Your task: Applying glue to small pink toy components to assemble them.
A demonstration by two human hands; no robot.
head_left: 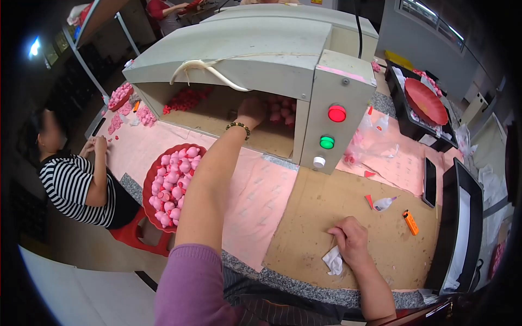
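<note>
My left hand (253, 111) reaches into the long opening of a pale grey machine (261, 68), a beaded bracelet on its wrist. It is beside a cluster of pink toy figures (280, 110) at the opening's right end; shadow hides its fingers. On the brown cardboard, my right hand (352, 239) rests with its fingers curled closed; whether anything is in them is hidden. A crumpled white tissue (333, 261) lies right below it. To the left of my left forearm, a red scalloped bowl (148, 187) is heaped with pink toy figures (173, 179).
A small glue bottle (385, 204) and an orange lighter (410, 223) lie on the cardboard. A black phone (429, 182) and black trays (462, 217) stand at right. The machine's control box (326, 122) has red and green buttons. A person in stripes (81, 185) sits at left.
</note>
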